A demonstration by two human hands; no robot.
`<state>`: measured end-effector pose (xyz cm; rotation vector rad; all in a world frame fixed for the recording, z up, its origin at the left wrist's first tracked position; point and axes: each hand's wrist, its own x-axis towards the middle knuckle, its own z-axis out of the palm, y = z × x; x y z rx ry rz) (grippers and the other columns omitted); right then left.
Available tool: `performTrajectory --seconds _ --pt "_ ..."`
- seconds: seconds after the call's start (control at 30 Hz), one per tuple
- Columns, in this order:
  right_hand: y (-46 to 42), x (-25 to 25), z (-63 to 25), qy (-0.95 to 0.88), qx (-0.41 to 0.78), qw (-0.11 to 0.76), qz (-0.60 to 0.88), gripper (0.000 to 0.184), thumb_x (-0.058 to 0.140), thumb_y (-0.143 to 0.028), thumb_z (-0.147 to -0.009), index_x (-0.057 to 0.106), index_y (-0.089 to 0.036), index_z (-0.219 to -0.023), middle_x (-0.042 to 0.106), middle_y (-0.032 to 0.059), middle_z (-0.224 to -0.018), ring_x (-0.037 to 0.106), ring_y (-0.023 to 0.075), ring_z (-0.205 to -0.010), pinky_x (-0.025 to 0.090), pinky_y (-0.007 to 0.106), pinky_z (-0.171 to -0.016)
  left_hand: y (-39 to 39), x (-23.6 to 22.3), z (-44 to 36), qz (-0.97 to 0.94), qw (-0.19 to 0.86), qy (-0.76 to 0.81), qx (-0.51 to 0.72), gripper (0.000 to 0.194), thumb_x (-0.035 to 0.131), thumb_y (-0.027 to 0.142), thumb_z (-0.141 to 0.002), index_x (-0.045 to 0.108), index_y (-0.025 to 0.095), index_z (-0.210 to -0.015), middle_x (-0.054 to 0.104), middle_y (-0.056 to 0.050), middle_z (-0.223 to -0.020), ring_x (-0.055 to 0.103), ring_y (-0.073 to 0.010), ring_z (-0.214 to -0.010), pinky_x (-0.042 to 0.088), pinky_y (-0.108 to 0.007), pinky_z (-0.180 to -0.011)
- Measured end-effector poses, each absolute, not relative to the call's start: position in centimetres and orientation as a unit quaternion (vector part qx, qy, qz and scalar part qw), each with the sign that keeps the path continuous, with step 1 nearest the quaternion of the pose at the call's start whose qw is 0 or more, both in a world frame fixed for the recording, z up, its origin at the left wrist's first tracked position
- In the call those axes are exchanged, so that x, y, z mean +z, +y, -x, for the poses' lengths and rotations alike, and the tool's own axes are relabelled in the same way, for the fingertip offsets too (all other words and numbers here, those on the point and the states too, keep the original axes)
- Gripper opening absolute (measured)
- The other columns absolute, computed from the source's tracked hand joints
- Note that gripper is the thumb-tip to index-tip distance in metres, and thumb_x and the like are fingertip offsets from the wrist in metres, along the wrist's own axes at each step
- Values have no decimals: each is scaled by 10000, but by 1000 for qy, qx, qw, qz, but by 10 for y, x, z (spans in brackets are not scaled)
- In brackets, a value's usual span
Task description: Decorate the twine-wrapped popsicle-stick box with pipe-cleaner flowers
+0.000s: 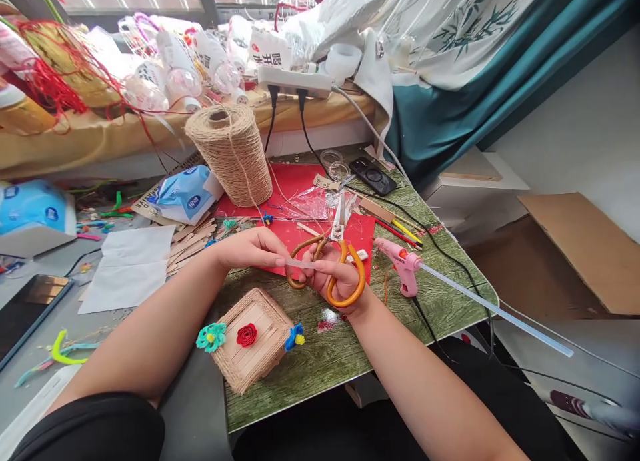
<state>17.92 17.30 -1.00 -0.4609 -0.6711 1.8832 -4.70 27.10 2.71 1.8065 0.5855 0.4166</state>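
My left hand (255,249) pinches one end of a thin whitish strip (300,264); its exact kind I cannot make out. At the strip's other end are the thumb and fingers of my right hand (345,281). That hand also carries scissors (340,219), their orange-gold handles around its fingers and the blades pointing away from me. Below the hands lies a square box-like piece (253,337) of wooden sticks with a twine-wrapped border. A red rose (247,335) sits at its middle, a teal flower (211,337) and a blue flower (295,337) at two corners.
Right of my hands stands a pink glue gun (403,264) with a long glue stick trailing past the table edge. A twine spool (233,157) rises behind, on red sheets (290,231). Wooden sticks (190,244), a tissue pack (185,194) and a black phone (373,174) lie around.
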Motion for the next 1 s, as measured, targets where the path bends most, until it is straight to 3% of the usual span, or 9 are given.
performTrajectory --seconds 0.1,0.23,0.33,0.53,0.77,1.0 --pt "173 -12 -178 -282 803 497 172 309 856 -217 -747 661 -197 -987 726 -1 -836 718 158 -721 634 325 -755 279 26 51 -742 650 147 66 417 779 552 -896 889 163 -999 831 -173 -902 770 -253 -791 629 -333 -798" --pt "170 -14 -175 -300 804 487 163 310 862 -235 -770 685 -199 -1021 749 6 -841 761 184 -725 661 353 -757 287 22 54 -730 663 151 72 367 801 506 -893 890 161 -981 829 -165 -905 768 -248 -805 619 -328 -834" --pt "168 -14 -171 -305 798 487 181 320 881 -256 -765 695 -190 -1017 757 22 -877 771 196 -718 660 359 -730 286 19 55 -728 654 186 85 396 806 531 -878 884 147 -934 816 -154 -851 746 -236 -758 606 -321 -774" --pt "171 -11 -173 -274 754 556 217 312 880 -225 -773 691 -199 -1020 744 24 -1016 746 163 -755 650 350 -762 284 20 54 -741 595 257 175 455 825 565 -837 834 113 -776 712 -73 -625 593 -137 -576 484 -230 -582" --pt "170 -8 -173 -299 752 536 242 364 934 -239 -717 674 -212 -970 738 4 -919 750 198 -750 642 410 -768 283 18 52 -754 590 247 149 493 792 562 -876 769 102 -702 541 3 -525 434 -80 -517 340 -197 -501" --pt "171 -14 -175 -299 740 551 244 368 916 -248 -748 674 -224 -1024 769 6 -933 785 216 -793 646 436 -822 281 15 49 -742 602 234 179 451 817 562 -858 810 123 -756 711 -61 -631 615 -130 -585 486 -214 -593"
